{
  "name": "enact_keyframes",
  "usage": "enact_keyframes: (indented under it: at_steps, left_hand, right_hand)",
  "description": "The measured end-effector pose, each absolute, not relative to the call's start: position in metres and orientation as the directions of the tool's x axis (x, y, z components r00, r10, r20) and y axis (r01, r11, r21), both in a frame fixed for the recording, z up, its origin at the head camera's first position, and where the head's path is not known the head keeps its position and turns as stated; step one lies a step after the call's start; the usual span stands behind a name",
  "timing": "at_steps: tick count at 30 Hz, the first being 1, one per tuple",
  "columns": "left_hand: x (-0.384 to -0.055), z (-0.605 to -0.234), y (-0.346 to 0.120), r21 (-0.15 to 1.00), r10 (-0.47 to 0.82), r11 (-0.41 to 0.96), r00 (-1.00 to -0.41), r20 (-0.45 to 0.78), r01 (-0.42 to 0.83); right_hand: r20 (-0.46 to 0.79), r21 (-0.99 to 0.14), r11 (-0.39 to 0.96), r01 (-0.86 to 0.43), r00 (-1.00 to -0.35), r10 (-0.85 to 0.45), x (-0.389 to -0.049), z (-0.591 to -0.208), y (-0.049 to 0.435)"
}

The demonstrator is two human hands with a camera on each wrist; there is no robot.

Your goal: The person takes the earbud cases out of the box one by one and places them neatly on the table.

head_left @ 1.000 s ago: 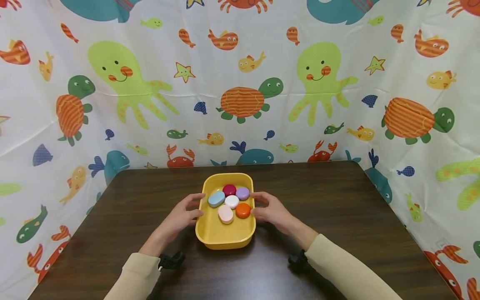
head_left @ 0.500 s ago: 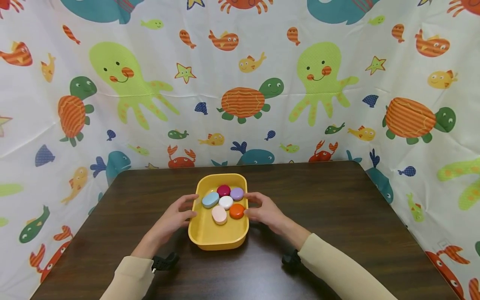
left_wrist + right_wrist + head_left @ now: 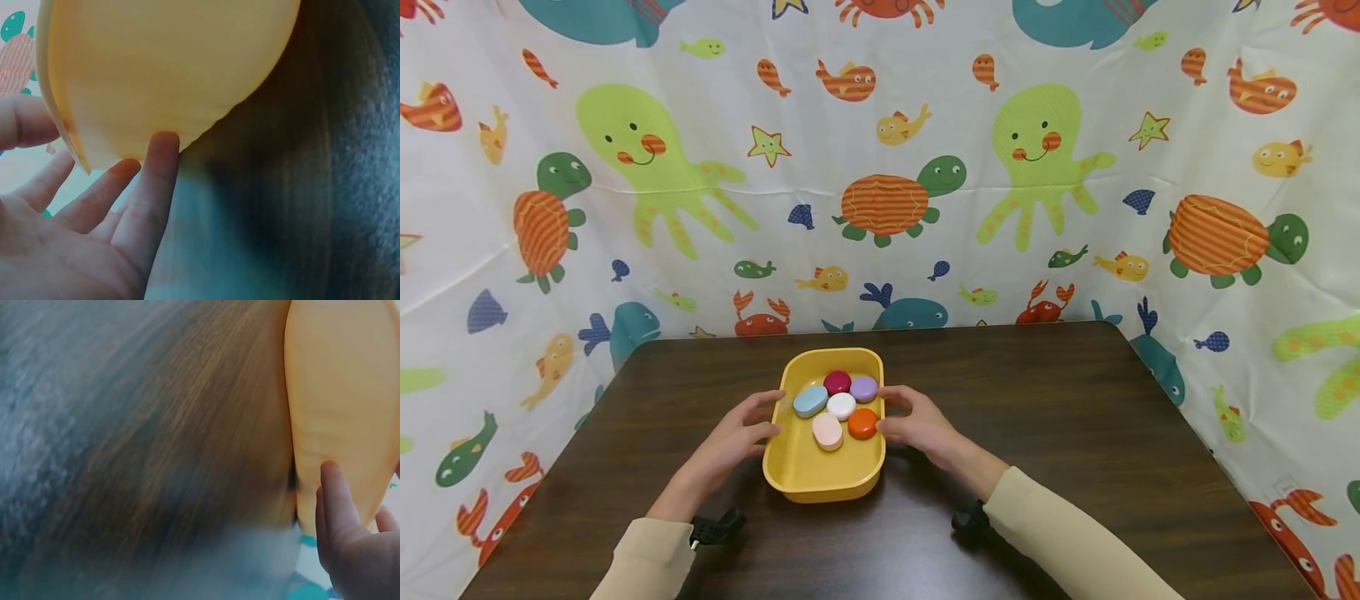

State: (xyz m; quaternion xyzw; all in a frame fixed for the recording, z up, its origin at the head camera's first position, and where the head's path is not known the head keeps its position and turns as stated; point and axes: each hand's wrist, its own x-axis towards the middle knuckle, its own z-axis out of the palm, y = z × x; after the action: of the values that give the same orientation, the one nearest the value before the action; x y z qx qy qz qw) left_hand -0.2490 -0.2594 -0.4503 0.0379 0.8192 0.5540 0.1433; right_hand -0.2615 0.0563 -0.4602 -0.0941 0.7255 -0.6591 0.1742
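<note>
A yellow plastic tray [image 3: 827, 479] with rounded corners stands near the middle of the dark table, between both hands. Inside lie several smooth, rounded pieces: light blue [image 3: 810, 401], crimson [image 3: 837, 382], lilac [image 3: 863, 388], white [image 3: 842, 406], orange [image 3: 862, 423] and pale pink [image 3: 827, 432]. My left hand [image 3: 730, 437] grips the tray's left side. In the left wrist view, fingertips touch its outer wall [image 3: 169, 69] and one digit passes over the rim. From the right, my right hand [image 3: 925, 429] grips the opposite side, fingers against the outer wall [image 3: 340, 381].
The dark wooden table [image 3: 1037, 400] spreads out on both sides of the tray. Behind it hangs a white curtain [image 3: 820, 175] printed with sea animals. Each wrist wears a black strap, such as the left strap [image 3: 718, 527].
Both hands and the tray have moved steadily to the left across the table. The pieces have travelled along inside, keeping their arrangement.
</note>
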Motion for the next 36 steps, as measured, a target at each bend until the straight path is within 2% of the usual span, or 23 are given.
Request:
enact_keyframes:
  at_steps: [22,36]
  left_hand:
    - [-0.248,-0.442,-0.274,0.892,0.209,0.440,-0.955,-0.210,-0.100]
    - [-0.247,-0.443,-0.280,0.894,0.217,0.439,-0.954,-0.208,-0.095]
  right_hand:
    - [-0.125,-0.991,0.084,0.101,-0.927,-0.355,-0.262,-0.458,0.035]
    - [-0.147,-0.983,0.151,0.101,-0.930,-0.336,-0.261,-0.454,0.030]
